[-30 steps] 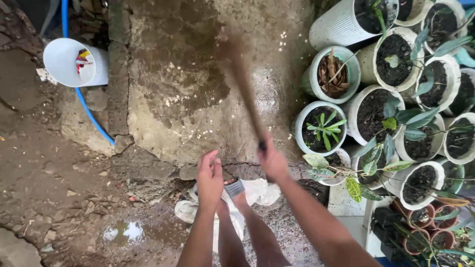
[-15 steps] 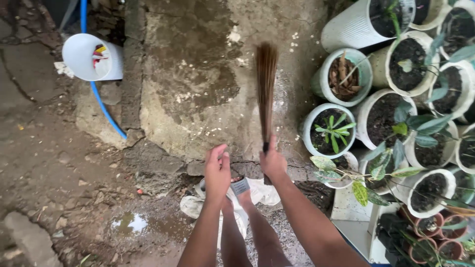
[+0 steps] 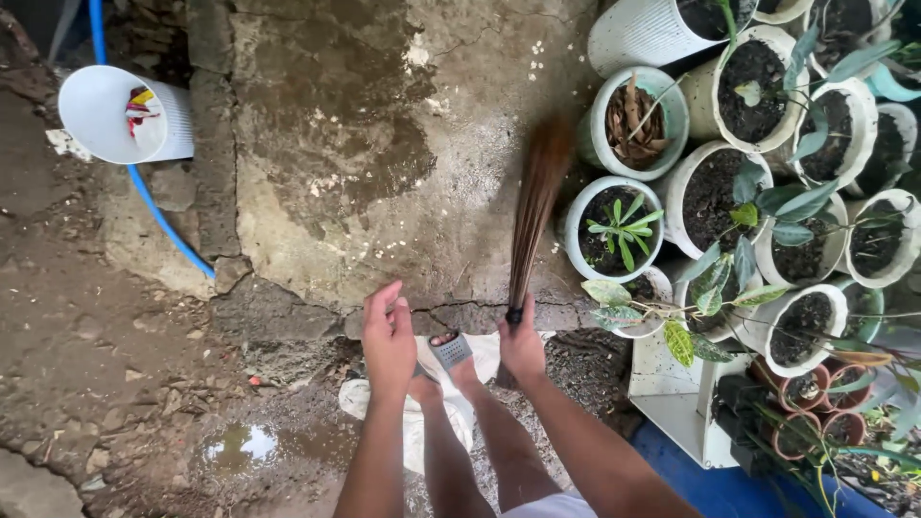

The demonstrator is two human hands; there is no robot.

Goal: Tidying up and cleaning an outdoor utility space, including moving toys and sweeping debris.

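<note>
Right hand: right hand, lower centre of frame, fingers curled tight around the bound end of a stick broom.
Broom position: bristles run from the grip up and slightly right, toward frame centre-right; the tip is blurred and lies over wet concrete, just beside the nearest white pot.
Left hand: left hand, lower centre, left of the broom hand and apart from it; fingers straight and pressed together, holding nothing.
Feet: 2 bare legs at bottom centre; a grey-strapped sandal shows between the hands, standing on a white cloth.
Pots: cluster of white pots with dark soil at right edge (several hold green leafy plants, 1 holds dry brown leaves).
Upper left: white bucket lying tipped on its side, coloured scraps inside; blue hose passes beneath it, running down and right.
Lower left: bare muddy ground with a small puddle.
Lower right: small reddish pots beside a white box edge.
</note>
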